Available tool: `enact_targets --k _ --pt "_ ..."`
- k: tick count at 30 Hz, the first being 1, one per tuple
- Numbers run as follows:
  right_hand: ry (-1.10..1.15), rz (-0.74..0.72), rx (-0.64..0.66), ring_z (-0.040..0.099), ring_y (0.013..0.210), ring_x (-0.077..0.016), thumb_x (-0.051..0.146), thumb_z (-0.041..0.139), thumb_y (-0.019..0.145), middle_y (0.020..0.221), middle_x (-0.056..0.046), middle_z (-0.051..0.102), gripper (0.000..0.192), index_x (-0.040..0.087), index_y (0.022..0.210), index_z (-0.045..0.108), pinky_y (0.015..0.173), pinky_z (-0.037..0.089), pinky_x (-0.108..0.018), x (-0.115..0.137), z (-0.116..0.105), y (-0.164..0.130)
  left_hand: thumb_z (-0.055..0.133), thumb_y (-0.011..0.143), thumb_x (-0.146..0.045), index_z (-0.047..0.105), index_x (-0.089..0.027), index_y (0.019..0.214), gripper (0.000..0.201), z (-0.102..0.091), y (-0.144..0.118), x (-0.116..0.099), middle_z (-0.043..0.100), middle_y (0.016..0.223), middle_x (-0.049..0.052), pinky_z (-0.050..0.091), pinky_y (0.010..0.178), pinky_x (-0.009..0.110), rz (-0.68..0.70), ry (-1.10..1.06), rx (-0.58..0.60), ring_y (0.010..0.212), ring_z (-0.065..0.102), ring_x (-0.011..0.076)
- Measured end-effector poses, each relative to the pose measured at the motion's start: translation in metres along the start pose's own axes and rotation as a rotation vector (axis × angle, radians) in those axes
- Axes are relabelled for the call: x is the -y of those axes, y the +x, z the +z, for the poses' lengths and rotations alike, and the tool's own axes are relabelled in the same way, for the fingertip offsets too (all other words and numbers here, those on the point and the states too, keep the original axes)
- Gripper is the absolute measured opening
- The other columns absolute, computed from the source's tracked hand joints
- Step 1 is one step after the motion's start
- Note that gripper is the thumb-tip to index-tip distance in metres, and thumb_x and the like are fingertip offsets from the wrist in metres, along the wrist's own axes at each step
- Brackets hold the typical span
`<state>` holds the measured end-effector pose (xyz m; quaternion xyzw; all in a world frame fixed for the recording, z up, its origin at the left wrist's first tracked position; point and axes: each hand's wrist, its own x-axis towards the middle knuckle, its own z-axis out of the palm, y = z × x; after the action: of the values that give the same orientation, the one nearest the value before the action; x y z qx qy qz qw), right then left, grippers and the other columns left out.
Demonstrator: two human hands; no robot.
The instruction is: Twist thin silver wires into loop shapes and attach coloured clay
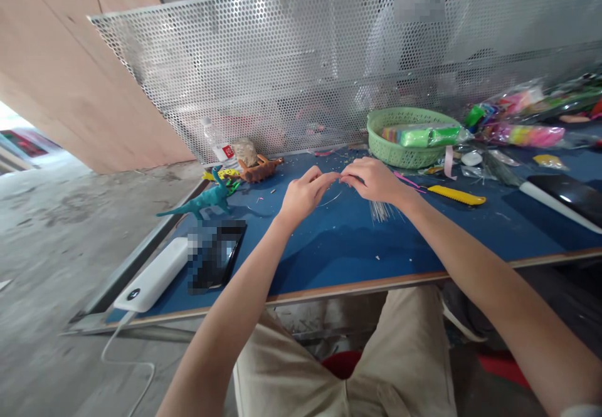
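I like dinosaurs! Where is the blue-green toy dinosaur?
In the head view, the blue-green toy dinosaur stands on the left part of the blue table, just in front of the orange toy dinosaur and behind the black phone.

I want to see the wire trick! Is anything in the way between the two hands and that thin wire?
No. The left hand and right hand already pinch the thin wire above the blue table; nothing visible lies between.

I can read nothing here. The bottle point(214, 141) by my table's back edge carries a red label (its print too small).
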<state>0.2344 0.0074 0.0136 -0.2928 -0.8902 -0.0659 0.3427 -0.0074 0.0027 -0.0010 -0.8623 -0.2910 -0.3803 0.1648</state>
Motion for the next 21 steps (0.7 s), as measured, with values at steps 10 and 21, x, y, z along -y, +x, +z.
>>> enact_targets --k 10,21 --pt "-0.008 -0.048 -0.005 0.06 0.085 -0.0222 0.035 0.05 0.106 0.09 -0.007 0.071 0.024 0.02 0.114 0.068 0.083 0.041 -0.037 0.002 -0.001 -0.002 0.056 0.103 -0.038 0.071 -0.021 0.107 0.024 -0.003 0.006 -0.011 0.064 0.083 0.002 0.043 0.064 0.025 -0.143 -0.22 -0.003 0.066 0.054 0.011" --pt "0.012 -0.196 -0.124 0.065 0.102 -0.0219 0.02 0.041 0.109 0.114 -0.008 0.075 0.032 0.025 0.128 0.066 0.093 0.05 -0.042 0.0 0.01 -0.004 0.062 0.099 -0.043 0.066 -0.017 0.086 0.029 -0.002 0.009 -0.006 0.048 0.06 -0.005 0.034 0.053 0.023 -0.345 -0.494 0.003 0.054 0.038 0.0085"
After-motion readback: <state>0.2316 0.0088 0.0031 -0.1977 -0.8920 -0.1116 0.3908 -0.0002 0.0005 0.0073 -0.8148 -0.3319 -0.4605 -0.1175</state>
